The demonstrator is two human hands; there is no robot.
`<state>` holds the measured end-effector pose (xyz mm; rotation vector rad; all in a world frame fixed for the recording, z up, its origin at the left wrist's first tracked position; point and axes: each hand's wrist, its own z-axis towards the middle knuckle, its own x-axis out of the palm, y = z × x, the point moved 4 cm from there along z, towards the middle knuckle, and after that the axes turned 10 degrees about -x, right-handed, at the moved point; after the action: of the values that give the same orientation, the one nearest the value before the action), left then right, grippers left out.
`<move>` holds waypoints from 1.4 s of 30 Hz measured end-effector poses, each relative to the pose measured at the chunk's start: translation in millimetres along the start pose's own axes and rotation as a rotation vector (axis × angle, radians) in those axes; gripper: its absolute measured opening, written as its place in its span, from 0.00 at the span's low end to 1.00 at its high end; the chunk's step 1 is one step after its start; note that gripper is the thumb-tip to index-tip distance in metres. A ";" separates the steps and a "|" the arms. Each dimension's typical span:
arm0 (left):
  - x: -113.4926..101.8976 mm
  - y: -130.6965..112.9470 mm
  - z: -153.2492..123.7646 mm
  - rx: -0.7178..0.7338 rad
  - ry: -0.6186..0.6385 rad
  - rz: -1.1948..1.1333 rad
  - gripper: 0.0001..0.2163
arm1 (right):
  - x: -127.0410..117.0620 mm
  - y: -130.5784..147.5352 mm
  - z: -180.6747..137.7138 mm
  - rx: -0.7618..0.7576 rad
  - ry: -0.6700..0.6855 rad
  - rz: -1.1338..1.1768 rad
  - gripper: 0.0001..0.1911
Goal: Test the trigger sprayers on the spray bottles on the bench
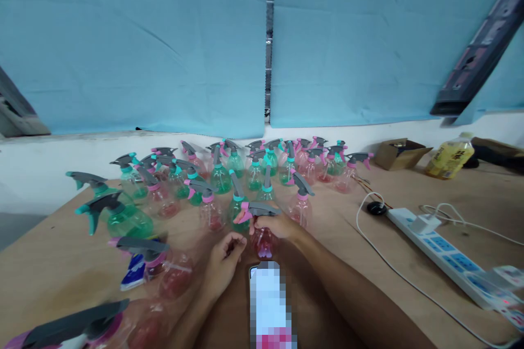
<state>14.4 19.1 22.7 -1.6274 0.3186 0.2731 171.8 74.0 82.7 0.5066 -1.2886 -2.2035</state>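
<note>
pink plastic spray bottle (265,244): likely light, slippery, best held by the neck, where the right hand (273,224) wraps; the half-curled left hand (226,255) seems empty.

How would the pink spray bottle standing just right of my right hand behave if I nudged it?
The pink spray bottle would probably tip easily, since its gray trigger head juts past the narrow neck. It's likely light, as the clear body suggests thin plastic, though its fill is unclear. Its smooth, rounded sides may feel slippery.
</note>
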 end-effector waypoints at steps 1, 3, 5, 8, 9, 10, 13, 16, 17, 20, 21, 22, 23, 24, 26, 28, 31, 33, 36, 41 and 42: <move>-0.1 -0.3 -0.1 0.009 -0.007 -0.004 0.15 | 0.2 0.0 0.1 0.004 0.003 0.004 0.17; 0.1 -0.4 -0.3 0.012 -0.010 -0.006 0.16 | 0.5 0.5 0.6 0.014 -0.030 0.013 0.18; 0.8 -0.3 -0.2 -0.005 0.000 0.003 0.16 | 1.6 1.6 1.3 0.023 -0.065 0.032 0.18; 1.4 -0.9 0.1 -0.008 0.012 0.019 0.16 | 2.4 2.2 1.8 0.015 -0.077 0.046 0.17; 1.4 -1.3 0.1 0.001 0.011 0.021 0.16 | 2.4 1.6 1.5 0.012 -0.060 0.038 0.17; 1.4 -1.5 0.2 0.010 0.010 0.019 0.16 | 2.0 0.5 1.0 0.011 -0.046 0.026 0.17; 1.7 -0.9 0.4 0.010 0.020 0.006 0.15 | 0.6 -3.6 -0.8 0.009 -0.016 0.012 0.18; 1.8 -0.8 -0.1 -0.004 0.026 0.008 0.15 | 0.7 -5.7 -0.6 -0.002 -0.029 0.034 0.19; 1.6 -1.2 -0.5 -0.009 0.026 0.014 0.15 | 1.2 -5.6 -0.1 -0.007 -0.034 0.041 0.19; 1.1 -3.3 -1.8 -0.026 0.028 0.019 0.15 | 2.0 -4.1 1.1 -0.010 -0.053 0.013 0.18; 1.0 -4.1 -2.2 -0.027 0.030 0.016 0.15 | 2.3 -3.6 1.1 -0.008 -0.052 -0.011 0.18; 0.9 -4.8 -2.4 -0.024 0.032 0.012 0.15 | 2.8 -3.4 0.7 -0.008 -0.050 -0.034 0.17; 0.8 -5.4 -2.5 -0.018 0.032 0.008 0.14 | 3.3 -3.6 -0.2 -0.011 -0.049 -0.052 0.17; 0.8 -5.6 -2.5 -0.010 0.032 0.004 0.14 | 4.0 -4.1 -1.7 -0.020 -0.053 -0.059 0.15; 0.7 -5.1 -2.3 0.002 0.028 -0.001 0.14 | 5.3 -5.5 -6.1 -0.056 -0.085 -0.026 0.13; 0.7 -3.0 -2.0 0.003 0.027 -0.001 0.14 | 5.7 -5.4 -12.0 -0.110 -0.145 0.052 0.15; 0.4 1.5 -1.5 0.005 0.014 0.012 0.15 | 4.5 5.6 -19.2 -0.179 -0.216 0.066 0.15; 0.1 4.8 -0.8 0.017 0.003 0.016 0.14 | 3.0 24.8 -19.4 -0.213 -0.247 -0.090 0.12; 0.7 8.7 0.6 0.055 0.009 0.000 0.14 | 1.7 69.1 -11.0 -0.346 -0.390 -0.377 0.10; 1.0 13.3 3.1 0.042 -0.021 -0.007 0.14 | 24.5 116.5 28.3 -0.463 -0.446 -0.513 0.11; 1.2 13.7 3.3 0.034 -0.026 -0.004 0.14 | 31.5 118.0 38.5 -0.459 -0.422 -0.525 0.11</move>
<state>10.5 21.4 9.3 -1.5899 0.2991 0.2841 155.5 33.3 203.0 0.2131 -0.8361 -3.0623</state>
